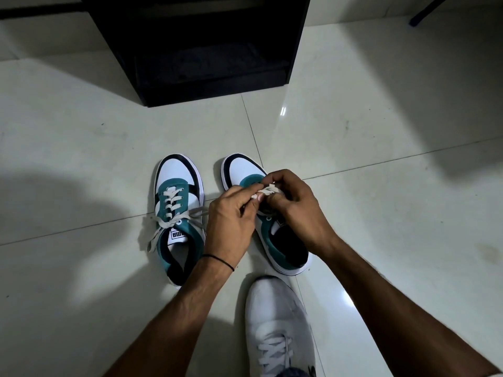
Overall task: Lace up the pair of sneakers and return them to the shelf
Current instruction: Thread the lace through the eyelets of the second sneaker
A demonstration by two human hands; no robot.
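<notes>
- Both hands pinch one cream lace (268,189) over the right-hand sneaker (265,213): the left hand (231,221) grips it between thumb and fingertips, and the right hand (295,210) curls its fingers around the bunched end; the two hands touch at the fingertips.
- Nearest the camera, a white shoe (277,322) on the person's own foot rests on the floor (394,240), just behind the right-hand sneaker's heel.
- A thin black band (220,261) circles the left wrist.
- That wrist crosses over the heel side of the left-hand sneaker (177,213), which stands just beside its pair, toes pointing away; it is laced, with its lace ends lying loose and untied across the tongue.
- Both sneakers are teal, white and black and stand on the pale tiled floor.
- Farther off, a dark shelf unit (201,50) stands on the floor, well apart from the sneakers' toes.
</notes>
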